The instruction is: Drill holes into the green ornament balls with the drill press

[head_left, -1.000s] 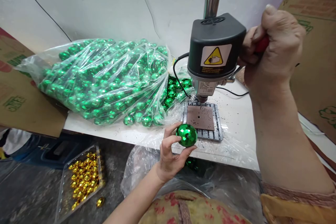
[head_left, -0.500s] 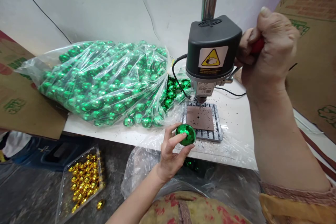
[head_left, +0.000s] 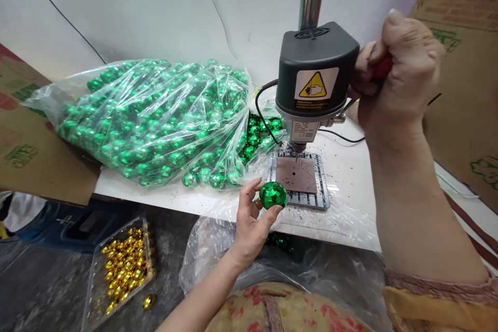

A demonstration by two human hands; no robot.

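Note:
Between the thumb and fingers of my left hand [head_left: 251, 225] is a shiny green faceted ball [head_left: 273, 195], held just in front of the drill press base [head_left: 322, 187]. My right hand [head_left: 404, 65] is wrapped round the red-ended feed handle [head_left: 382, 67] at the side of the black drill press head [head_left: 317, 70]. Under the chuck [head_left: 298, 147], a brown square board [head_left: 305, 181] with a small dark hole lies on the slotted base. Dark shavings are scattered over the board and around it.
A big clear plastic bag [head_left: 155, 119] of green balls lies on the white table [head_left: 132, 192], left of the drill press. A clear tray [head_left: 93, 280] of gold balls stands on the floor, with one gold ball [head_left: 148, 301] beside it. Cardboard boxes [head_left: 462, 88] flank the table.
My left fingers have turned the green ball and shifted it slightly left and up; the index finger no longer lies across its front. My right hand stays on the handle.

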